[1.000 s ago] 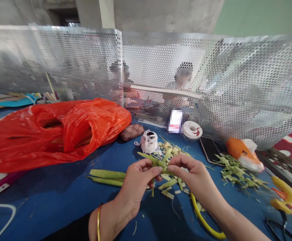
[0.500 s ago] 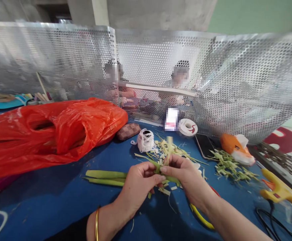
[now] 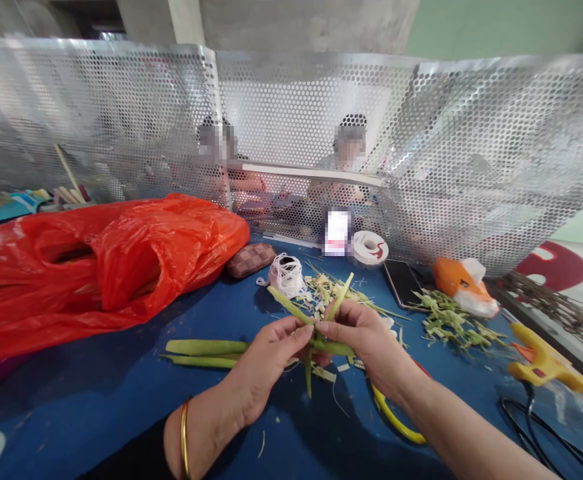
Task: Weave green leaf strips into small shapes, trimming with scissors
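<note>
Both hands meet over the middle of the blue table, pinching crossed green leaf strips (image 3: 335,348) at their centre. My left hand (image 3: 270,357) is closed, thumb and forefinger on the crossing; a gold bangle circles its wrist. My right hand (image 3: 364,340) is closed on the same strips from the other side. Strip ends point up left, up right, right and down. Two long green leaf strips (image 3: 206,348) lie on the table to the left, partly behind my left hand. Beyond the hands are a ball of white string (image 3: 287,276) and pale leaf scraps (image 3: 329,288).
A red plastic bag (image 3: 121,267) fills the left. Along the back stand a checked pouch (image 3: 250,259), a lit phone (image 3: 337,231), a ribbon spool (image 3: 370,248) and a dark phone (image 3: 402,283). Right are an orange tissue pack (image 3: 459,283) and a yellow glue gun (image 3: 546,363). People sit behind perforated metal (image 3: 296,100).
The strips have been turned and spread, so their ends now show as a cross with one pointing down. My fingers have shifted to the crossing. The whole view has moved slightly.
</note>
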Available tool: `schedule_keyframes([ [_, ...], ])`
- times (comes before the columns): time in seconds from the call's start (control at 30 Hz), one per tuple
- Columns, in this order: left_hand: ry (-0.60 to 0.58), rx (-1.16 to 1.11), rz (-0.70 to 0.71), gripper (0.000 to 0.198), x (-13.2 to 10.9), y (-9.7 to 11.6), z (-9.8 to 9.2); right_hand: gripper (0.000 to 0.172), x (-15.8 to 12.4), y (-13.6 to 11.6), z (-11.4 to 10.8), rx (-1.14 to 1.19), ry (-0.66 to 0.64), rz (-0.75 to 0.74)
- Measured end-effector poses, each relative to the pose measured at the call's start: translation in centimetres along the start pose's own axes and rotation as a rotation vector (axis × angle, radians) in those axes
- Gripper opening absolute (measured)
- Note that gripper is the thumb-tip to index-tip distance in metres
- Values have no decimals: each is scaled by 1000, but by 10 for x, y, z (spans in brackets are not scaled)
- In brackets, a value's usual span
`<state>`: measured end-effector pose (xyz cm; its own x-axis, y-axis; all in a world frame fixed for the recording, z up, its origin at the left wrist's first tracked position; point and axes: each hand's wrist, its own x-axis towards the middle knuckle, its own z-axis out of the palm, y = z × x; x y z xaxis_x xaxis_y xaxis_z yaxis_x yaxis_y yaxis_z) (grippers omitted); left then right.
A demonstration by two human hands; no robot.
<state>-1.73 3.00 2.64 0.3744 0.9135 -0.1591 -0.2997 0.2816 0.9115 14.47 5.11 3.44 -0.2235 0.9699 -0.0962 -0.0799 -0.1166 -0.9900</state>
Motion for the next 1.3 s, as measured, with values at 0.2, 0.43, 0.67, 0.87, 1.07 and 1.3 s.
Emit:
schedule_keyframes([
  [0.2, 33, -42, -66, 36, -2, -1, 4, 32, -1, 0, 0, -126, -46, -17],
  [0.43, -43, -3, -171, 33, -4, -2, 4, 30, 0, -1, -1, -231, -30, -56],
  [0.67, -39, 48, -157, 32, -3, -5, 2, 33, 1, -1, -4, -290, 156, -138],
  [0.87, -65, 28, -162, 34, -4, -4, 4, 29, 3, 0, -3, -320, 125, -143],
  [1.07, -70, 8, -190, 30, -5, -2, 5, 32, 3, 3, -4, -395, 194, -205],
  [1.3, -59, -9, -223, 27, -5, -3, 4, 31, 2, 1, -4, -420, 202, -195],
])
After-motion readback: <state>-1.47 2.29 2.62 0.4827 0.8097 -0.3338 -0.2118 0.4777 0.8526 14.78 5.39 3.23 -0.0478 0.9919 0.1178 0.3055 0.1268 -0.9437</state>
